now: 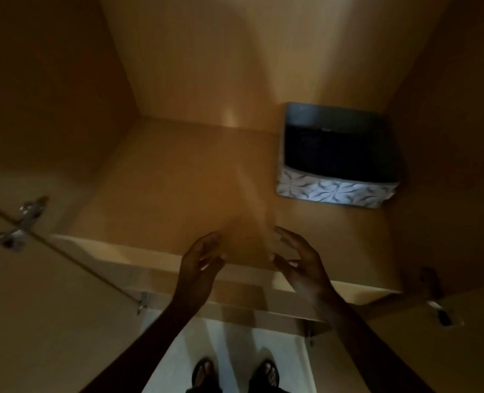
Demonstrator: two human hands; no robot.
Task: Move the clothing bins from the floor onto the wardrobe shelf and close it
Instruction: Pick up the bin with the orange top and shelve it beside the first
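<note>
My left hand (199,259) and right hand (297,259) hang side by side over the near edge of the wardrobe shelf (178,180). The palms half face each other, the fingers are loosely spread, and neither hand holds anything. They touch neither each other nor the board, as far as I can tell in this dim light.

Farther in, at the right of the shelf and close to the side wall, sits one clothing bin (337,165). It is upright, with a dark inside and a pale leaf-like pattern on its near wall. The left door (36,293) and right door (433,350) stand open, a metal hinge (22,219) showing on the left. Below is a strip of white floor (235,350) and my sandalled feet (204,373); I see no bin there.

I judge I am between bins: next I bend for another, setting it left of the first, or swing both doors to if none remains.

I can read no label, brand or writing anywhere.
</note>
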